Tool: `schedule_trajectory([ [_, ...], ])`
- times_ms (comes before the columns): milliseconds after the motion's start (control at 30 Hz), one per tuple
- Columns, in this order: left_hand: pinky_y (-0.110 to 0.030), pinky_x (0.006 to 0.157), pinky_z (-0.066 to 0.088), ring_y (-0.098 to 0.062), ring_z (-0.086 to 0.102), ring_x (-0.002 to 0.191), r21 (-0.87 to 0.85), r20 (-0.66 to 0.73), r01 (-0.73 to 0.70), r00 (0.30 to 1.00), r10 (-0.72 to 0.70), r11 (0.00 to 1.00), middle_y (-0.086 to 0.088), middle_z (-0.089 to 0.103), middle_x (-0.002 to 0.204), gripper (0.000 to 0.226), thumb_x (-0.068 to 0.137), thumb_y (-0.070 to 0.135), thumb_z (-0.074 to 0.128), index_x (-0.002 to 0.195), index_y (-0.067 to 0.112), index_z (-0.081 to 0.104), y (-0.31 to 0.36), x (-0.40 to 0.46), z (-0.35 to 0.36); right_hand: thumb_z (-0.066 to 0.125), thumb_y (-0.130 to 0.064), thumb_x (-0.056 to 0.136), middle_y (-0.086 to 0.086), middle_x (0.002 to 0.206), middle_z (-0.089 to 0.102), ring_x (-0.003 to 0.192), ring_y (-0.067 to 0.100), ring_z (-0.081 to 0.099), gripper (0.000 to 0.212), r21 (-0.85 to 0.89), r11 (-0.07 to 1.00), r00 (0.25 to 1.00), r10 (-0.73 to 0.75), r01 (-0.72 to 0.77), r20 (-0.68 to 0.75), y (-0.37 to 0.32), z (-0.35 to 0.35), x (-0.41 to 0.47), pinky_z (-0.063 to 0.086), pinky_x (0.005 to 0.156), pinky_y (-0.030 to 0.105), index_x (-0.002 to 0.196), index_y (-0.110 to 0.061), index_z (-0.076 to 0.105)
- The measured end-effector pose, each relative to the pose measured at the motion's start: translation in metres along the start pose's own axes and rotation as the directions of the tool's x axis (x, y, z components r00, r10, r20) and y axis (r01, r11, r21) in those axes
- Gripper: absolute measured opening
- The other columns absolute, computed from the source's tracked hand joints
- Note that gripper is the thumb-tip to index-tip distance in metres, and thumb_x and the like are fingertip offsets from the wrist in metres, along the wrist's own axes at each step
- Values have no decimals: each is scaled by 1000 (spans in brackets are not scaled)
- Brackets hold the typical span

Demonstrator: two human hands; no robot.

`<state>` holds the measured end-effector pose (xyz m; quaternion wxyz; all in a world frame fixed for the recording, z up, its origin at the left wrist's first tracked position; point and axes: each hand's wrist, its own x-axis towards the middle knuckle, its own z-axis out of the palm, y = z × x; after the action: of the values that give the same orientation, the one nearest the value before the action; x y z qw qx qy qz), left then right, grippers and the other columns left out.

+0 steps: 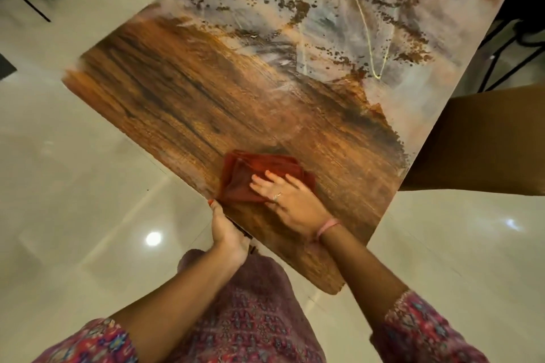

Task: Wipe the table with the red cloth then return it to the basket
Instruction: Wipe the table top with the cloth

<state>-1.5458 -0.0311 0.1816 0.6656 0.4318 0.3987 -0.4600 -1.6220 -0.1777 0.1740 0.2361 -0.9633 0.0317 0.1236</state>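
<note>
Right hand (290, 200) lies flat, palm down, fingers (272, 178) spread and stretched out over the red cloth (250, 174); it presses the cloth to the table (182, 103) and does not pinch or clench it. Left hand (227, 230) is curled round the near edge of the table, thumb tip just at the cloth's lower left corner, holding the edge and nothing else.

Head view, the only one:
- Cloth sits bunched and folded on the brown wood-grain part of the top, near the edge closest to the person, partly under the right fingers. Most of its bulk lies ahead and to the left of the palm.
- Its longer side runs roughly along the near table edge.
- Right hand is on the cloth; left hand is beside it, touching the table edge only. So the right hand is the working one.
- Grey-and-rust patterned far half of the top lies well beyond the cloth, up and right in view.
- Picture is smeared by motion; no stain or crumb can be made out.
- Basket: not in view.

Judgement: wiping in hand; return to basket not yet begun. Next stroke would need to push away from the body, toward the far half
</note>
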Motion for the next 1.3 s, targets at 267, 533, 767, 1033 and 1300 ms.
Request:
schedule_trajectory([
  [267, -39, 100, 37, -25, 47, 123, -41, -36, 13, 999, -14, 999, -10, 43, 143, 75, 93, 62, 32, 147, 11, 24, 23, 6, -18, 35, -28, 101, -5, 158, 17, 147, 19, 9, 51, 252, 706, 629, 706, -662, -325, 117, -80, 28, 15, 117, 46, 150, -26, 21],
  [533, -34, 92, 43, -22, 57, 104, -139, -104, -29, 995, 14, 990, -11, 56, 131, 53, 99, 47, 34, 126, 5, 51, 75, 16, -36, 36, -32, 99, -13, 157, 18, 146, 11, 10, 50, 125, 846, 780, 528, -519, -335, -52, -2, 106, 10, 112, 37, 148, -32, 25],
  [767, -35, 78, 50, -22, 59, 97, -119, -79, -61, 996, 52, 991, -10, 58, 126, 52, 100, 47, 28, 129, 9, 49, 175, 40, -33, 26, -38, 100, -17, 155, 21, 145, 8, 14, 48, -119, 972, 977, 189, -201, -104, -102, 37, 60, 12, 112, 33, 148, -36, 22],
  [1033, -36, 106, 33, -22, 44, 130, -130, -7, -35, 999, 34, 991, -9, 46, 142, 58, 99, 50, 29, 134, 7, 45, 311, 65, -55, 34, -38, 97, -18, 155, 18, 146, 9, 10, 52, -17, 833, 808, 531, -553, -254, -142, 37, 143, 11, 112, 35, 147, -38, 23],
  [1300, -35, 97, 38, -23, 49, 126, -118, 43, 13, 999, -7, 993, -10, 53, 137, 60, 98, 51, 26, 128, 6, 50, 371, 67, -67, 37, -33, 97, -16, 156, 19, 146, 11, 12, 53, -136, 929, 927, 312, -344, -211, -171, -5, 347, 13, 111, 40, 148, -38, 22],
])
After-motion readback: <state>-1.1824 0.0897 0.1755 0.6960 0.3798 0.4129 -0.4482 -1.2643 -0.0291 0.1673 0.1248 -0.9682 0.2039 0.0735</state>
